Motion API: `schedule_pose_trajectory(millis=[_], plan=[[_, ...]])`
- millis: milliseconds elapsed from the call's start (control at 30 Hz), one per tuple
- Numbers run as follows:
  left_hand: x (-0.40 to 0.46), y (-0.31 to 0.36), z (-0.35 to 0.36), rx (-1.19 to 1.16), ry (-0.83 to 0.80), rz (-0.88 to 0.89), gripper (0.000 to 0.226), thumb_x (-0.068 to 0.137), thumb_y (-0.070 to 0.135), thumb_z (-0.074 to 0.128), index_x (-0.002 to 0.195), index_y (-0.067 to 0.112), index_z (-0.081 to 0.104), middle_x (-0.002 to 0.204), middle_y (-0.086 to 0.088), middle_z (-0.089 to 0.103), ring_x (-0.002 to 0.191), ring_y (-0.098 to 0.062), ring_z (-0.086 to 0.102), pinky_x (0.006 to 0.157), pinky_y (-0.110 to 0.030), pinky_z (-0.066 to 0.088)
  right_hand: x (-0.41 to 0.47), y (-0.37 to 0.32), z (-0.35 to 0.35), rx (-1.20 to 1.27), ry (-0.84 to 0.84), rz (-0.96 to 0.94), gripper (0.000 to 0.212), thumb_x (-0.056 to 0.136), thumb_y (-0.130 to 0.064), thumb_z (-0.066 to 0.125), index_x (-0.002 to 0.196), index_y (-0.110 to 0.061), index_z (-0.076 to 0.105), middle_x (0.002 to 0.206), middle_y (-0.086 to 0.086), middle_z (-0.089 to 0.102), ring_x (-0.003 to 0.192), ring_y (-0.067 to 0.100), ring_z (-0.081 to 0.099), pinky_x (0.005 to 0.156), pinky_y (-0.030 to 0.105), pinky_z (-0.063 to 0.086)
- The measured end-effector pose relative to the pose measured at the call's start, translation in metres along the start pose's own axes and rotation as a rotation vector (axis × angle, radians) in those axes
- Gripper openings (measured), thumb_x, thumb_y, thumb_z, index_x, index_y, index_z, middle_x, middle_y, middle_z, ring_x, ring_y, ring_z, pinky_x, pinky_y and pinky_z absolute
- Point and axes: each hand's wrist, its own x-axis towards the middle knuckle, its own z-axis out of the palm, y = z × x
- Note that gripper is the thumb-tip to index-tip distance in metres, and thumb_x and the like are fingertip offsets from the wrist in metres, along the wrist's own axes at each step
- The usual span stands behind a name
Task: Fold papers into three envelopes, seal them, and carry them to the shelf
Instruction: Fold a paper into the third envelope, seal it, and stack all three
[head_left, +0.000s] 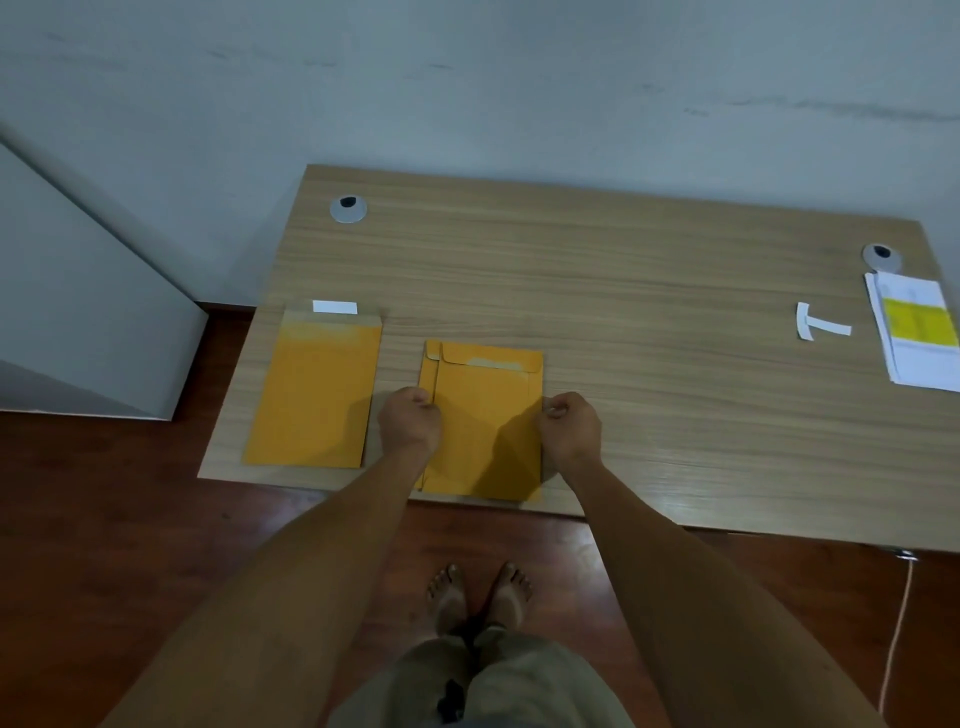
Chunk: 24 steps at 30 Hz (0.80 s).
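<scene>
Yellow-orange paper envelopes (483, 415), stacked with their flaps folded down, are lying at the near edge of the light wood-grain counter (597, 270), and I am watching both hands gripping them. The left hand (410, 423) is curling closed on the stack's left edge, the right hand (569, 426) is pinching its right edge, fingers tucked under.

A separate yellow-orange envelope (314, 395) is resting to the left, well apart from the hands, its flap open, with a small white paper strip (335, 307) lying at its top. Two more white strips (818, 323) are lying crossed toward the right, near a stack of white printed papers with a yellow block (911, 332) at the counter's right edge. Two round grey cable grommets (348, 209) are sitting in the far corners.

The counter is standing against a pale grey wall (467, 78). Below, I am seeing reddish-brown wooden floor (104, 519), bare feet, and a white cable (896, 629) trailing down at the right.
</scene>
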Motion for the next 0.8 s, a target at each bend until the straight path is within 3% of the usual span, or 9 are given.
schedule_pose_trajectory(millis=[167, 333, 467, 567, 800], plan=[[-0.003, 0.013, -0.016, -0.011, 0.023, 0.043, 0.031, 0.092, 0.012, 0.065, 0.123, 0.005, 0.068, 0.125, -0.011, 0.066, 0.115, -0.027, 0.062, 0.094, -0.028, 0.048, 0.0, -0.02, -0.002, -0.035, -0.019, -0.08, 0.024, 0.09, -0.012, 0.061, 0.114, -0.009, 0.065, 0.093, 0.001, 0.064, 0.08, 0.017, 0.058, 0.071, 0.032, 0.051], [0.007, 0.014, -0.044, -0.011, 0.061, 0.054, 0.032, 0.093, 0.016, 0.067, 0.122, 0.006, 0.068, 0.125, -0.01, 0.067, 0.114, -0.026, 0.063, 0.096, -0.031, 0.049, -0.001, -0.054, 0.013, -0.018, -0.069, -0.147, 0.025, 0.092, -0.015, 0.063, 0.116, -0.01, 0.063, 0.077, -0.01, 0.055, 0.067, 0.009, 0.055, 0.069, 0.035, 0.053], [0.025, 0.006, -0.082, 0.037, 0.062, 0.07, 0.037, 0.096, 0.018, 0.065, 0.131, 0.007, 0.062, 0.133, -0.012, 0.062, 0.12, -0.029, 0.059, 0.103, -0.037, 0.048, -0.015, -0.089, 0.044, 0.017, -0.152, -0.163, 0.024, 0.091, -0.016, 0.063, 0.115, -0.012, 0.063, 0.094, 0.008, 0.069, 0.077, 0.025, 0.067, 0.072, 0.045, 0.058], [0.043, -0.001, -0.112, 0.093, 0.049, 0.091, 0.043, 0.097, 0.019, 0.064, 0.138, 0.007, 0.056, 0.139, -0.013, 0.058, 0.125, -0.03, 0.056, 0.104, -0.042, 0.048, -0.025, -0.111, 0.075, 0.032, -0.195, -0.151, 0.024, 0.091, -0.016, 0.062, 0.115, -0.013, 0.062, 0.099, 0.012, 0.071, 0.082, 0.026, 0.069, 0.073, 0.044, 0.058], [0.082, -0.019, -0.172, 0.185, 0.092, 0.083, 0.052, 0.093, 0.02, 0.065, 0.142, 0.008, 0.051, 0.139, -0.013, 0.057, 0.118, -0.03, 0.06, 0.086, -0.032, 0.047, -0.055, -0.151, 0.141, 0.079, -0.294, -0.013, 0.029, 0.09, -0.015, 0.064, 0.118, -0.01, 0.057, 0.1, 0.01, 0.066, 0.083, 0.027, 0.064, 0.069, 0.04, 0.054]])
